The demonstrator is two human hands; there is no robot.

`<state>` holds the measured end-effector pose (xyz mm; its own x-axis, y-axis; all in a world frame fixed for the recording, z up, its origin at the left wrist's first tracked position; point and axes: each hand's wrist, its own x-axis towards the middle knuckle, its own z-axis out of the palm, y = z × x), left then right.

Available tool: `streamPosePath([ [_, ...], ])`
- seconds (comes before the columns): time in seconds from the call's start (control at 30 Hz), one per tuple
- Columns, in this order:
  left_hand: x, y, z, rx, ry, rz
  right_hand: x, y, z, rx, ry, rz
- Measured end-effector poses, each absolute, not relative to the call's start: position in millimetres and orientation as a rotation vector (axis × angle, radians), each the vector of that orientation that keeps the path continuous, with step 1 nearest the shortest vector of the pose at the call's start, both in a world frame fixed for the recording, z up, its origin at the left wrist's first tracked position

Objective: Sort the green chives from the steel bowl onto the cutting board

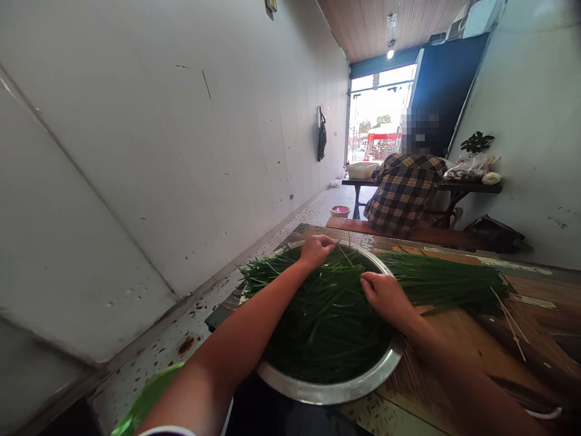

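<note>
A wide metal basin [324,396] in front of me is heaped with long, thin green chives [329,321]. Over its far side, my left hand [316,251] is closed in a pinch on one end of a thin bamboo skewer [345,254], which slants down to the right toward the chives. My right hand [385,295] is at the basin's right side, fingers closed on the ends of some chives. Its palm side and exact grip are hidden.
More chives [445,278] lie on the cardboard-covered table [454,330] at right, near loose skewers [512,324]. A skewer bundle [406,369] lies by the basin. Beyond, a person [403,188] in plaid sits on a bench [349,227], at another table with a white tub [362,170].
</note>
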<state>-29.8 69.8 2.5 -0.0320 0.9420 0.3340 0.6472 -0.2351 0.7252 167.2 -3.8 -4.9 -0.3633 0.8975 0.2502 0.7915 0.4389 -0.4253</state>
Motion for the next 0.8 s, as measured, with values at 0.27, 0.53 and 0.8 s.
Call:
streamPosePath([
  [0.27,-18.4,55.2,10.5,2.016,1.465,0.961,167.8,-1.8,-6.3,-1.459,-2.229,0.290],
  [0.53,-37.6,57.2,26.4,2.059,1.811,0.897,170.5,1.8,-10.1,-1.445,-2.234,0.284],
  [0.8,-45.5,65.6,15.2,2.036,1.836,0.699,170.9,1.1,-9.5,-1.417,-2.249,0.239],
])
